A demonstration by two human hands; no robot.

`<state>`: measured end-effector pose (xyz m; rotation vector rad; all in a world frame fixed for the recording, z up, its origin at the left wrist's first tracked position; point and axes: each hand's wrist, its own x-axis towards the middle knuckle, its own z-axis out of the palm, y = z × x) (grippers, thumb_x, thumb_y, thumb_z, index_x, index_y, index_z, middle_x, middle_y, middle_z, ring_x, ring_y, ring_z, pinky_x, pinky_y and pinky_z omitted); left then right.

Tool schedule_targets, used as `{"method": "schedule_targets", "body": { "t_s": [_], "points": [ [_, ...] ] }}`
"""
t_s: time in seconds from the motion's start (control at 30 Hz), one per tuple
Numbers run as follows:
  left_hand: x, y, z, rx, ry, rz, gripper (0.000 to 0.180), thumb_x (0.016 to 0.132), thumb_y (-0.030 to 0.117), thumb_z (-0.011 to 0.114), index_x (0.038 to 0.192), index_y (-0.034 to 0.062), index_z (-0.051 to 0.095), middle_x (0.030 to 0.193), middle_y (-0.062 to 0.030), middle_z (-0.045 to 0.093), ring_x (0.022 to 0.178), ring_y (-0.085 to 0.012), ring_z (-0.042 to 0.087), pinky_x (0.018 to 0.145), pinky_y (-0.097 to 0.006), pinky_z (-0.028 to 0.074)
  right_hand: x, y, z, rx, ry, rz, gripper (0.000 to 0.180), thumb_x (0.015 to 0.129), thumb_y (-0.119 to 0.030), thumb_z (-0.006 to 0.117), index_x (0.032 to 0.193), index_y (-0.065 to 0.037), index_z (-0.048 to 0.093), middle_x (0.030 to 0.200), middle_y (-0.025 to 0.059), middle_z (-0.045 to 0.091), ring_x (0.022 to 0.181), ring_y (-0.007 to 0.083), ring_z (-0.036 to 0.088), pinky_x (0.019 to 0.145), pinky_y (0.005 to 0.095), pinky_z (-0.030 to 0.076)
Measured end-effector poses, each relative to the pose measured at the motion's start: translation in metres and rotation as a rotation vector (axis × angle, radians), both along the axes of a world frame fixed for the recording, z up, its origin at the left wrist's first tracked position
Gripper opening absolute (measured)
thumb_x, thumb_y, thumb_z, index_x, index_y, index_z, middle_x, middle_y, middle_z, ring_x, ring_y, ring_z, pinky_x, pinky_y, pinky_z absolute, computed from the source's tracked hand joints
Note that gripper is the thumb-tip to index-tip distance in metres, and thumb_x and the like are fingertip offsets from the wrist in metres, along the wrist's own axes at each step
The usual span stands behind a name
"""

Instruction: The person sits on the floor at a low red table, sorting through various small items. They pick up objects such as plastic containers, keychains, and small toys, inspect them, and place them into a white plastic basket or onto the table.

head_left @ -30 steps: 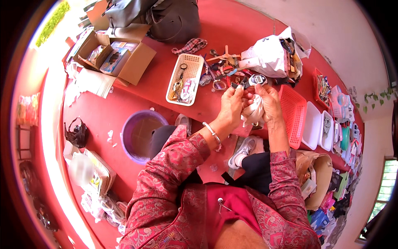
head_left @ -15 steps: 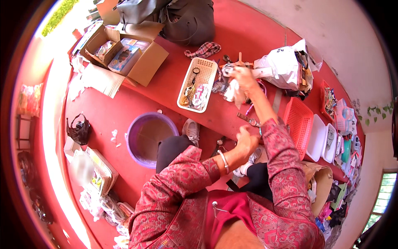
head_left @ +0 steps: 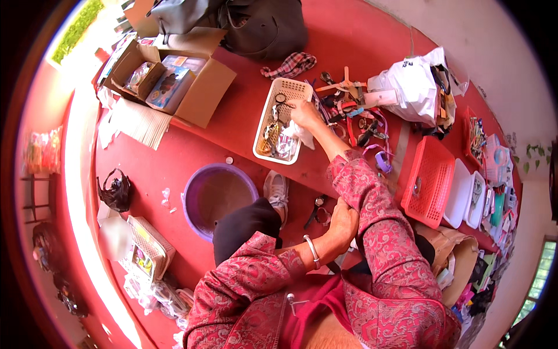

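Observation:
My right hand (head_left: pixel 304 112) is stretched out over the far edge of a white slotted basket (head_left: pixel 263 129) that holds several watches and small metal pieces. A crumpled white cloth (head_left: pixel 301 134) is gripped under that hand. My left hand (head_left: pixel 344 224), with a bangle on its wrist, rests curled against my right sleeve near my lap; its fingers are hidden. A dark watch-like object (head_left: pixel 318 210) lies on the red ledge just left of it. Loose straps and watches (head_left: pixel 354 113) are piled right of the basket.
A purple basin (head_left: pixel 218 198) stands on the red floor by my shoe (head_left: pixel 276 189). An open cardboard box (head_left: pixel 203 99) sits far left, dark bags (head_left: pixel 261 29) behind it. A white plastic bag (head_left: pixel 410 87), a red basket (head_left: pixel 430 180) and white trays (head_left: pixel 462 195) lie to the right.
My hands were together in front of me holding the cloth. The right hand has since reached out with the cloth to the white basket, and the left has dropped to my lap.

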<state>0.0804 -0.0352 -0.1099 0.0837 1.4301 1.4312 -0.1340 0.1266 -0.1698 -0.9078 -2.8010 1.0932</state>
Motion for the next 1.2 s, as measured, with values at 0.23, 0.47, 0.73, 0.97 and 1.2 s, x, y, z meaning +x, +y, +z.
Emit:
{"method": "schedule_targets", "body": {
  "t_s": [0.23,0.47,0.73,0.97,1.2],
  "points": [
    [0.002,-0.008,-0.019,0.135,-0.649,-0.036,0.04,0.09,0.03,0.033,0.122,0.0104,0.046,0.124,-0.0086,0.049,0.113,-0.026,0.044,0.094,-0.032,0.033,-0.001,-0.062,0.0,0.295,-0.016,0.277,0.025,0.071,-0.009,0.05,0.094,-0.003,0.057,0.079,0.0203,0.063,0.077,0.0339,0.063,0.067,0.0425,0.05],
    [-0.02,-0.004,0.042,0.008,-0.712,0.056,0.05,0.091,0.042,0.027,0.122,0.0108,0.049,0.121,-0.0053,0.052,0.106,-0.0238,0.048,0.094,-0.033,0.034,-0.002,-0.034,-0.031,0.241,0.058,0.122,0.017,0.071,-0.02,0.055,0.082,-0.01,0.065,0.084,0.0157,0.063,0.079,0.0322,0.062,0.069,0.0414,0.05],
    [-0.027,-0.007,0.079,-0.109,-0.402,-0.01,0.042,0.091,0.033,0.029,0.12,0.0096,0.048,0.117,-0.0062,0.053,0.098,-0.0222,0.049,0.087,-0.03,0.037,-0.016,0.0,-0.018,0.236,0.098,-0.033,0.019,0.079,-0.017,0.048,0.067,-0.009,0.061,0.064,0.0092,0.06,0.06,0.0201,0.06,0.055,0.0385,0.047],
    [-0.032,-0.005,0.054,-0.104,-0.799,0.075,0.045,0.091,0.038,0.027,0.116,0.0091,0.051,0.108,-0.0044,0.057,0.097,-0.0184,0.048,0.087,-0.027,0.036,-0.011,-0.028,-0.033,0.37,-0.028,0.077,0.013,0.071,-0.012,0.052,0.075,-0.01,0.065,0.073,0.0113,0.064,0.073,0.0263,0.063,0.064,0.0371,0.05],
    [-0.02,-0.005,0.058,-0.008,-0.401,-0.044,0.038,0.087,0.012,0.031,0.122,0.0046,0.045,0.117,-0.0131,0.054,0.107,-0.0246,0.048,0.092,-0.03,0.035,0.002,0.002,0.003,0.106,0.277,-0.236,0.014,0.071,-0.02,0.054,0.073,-0.01,0.064,0.076,0.015,0.064,0.073,0.0321,0.062,0.065,0.041,0.049]
  ]
}}
